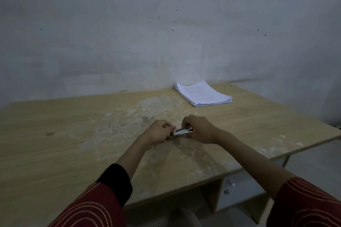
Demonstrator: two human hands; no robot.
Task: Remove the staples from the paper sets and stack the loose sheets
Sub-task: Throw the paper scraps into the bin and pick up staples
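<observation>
Stack of white paper sheets (203,94) at the far right of the pale wooden table (73,125), well apart from both hands. Right grip (200,129) closed round a silver metal tool with an orange end (183,131); left grip (159,131) curled at its other end, hold not discernible

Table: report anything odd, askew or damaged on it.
Whitish, dusty-looking blotches spread over the middle of the table, like a worn or soiled surface. The paper stack at the far right has slightly uneven edges.
</observation>
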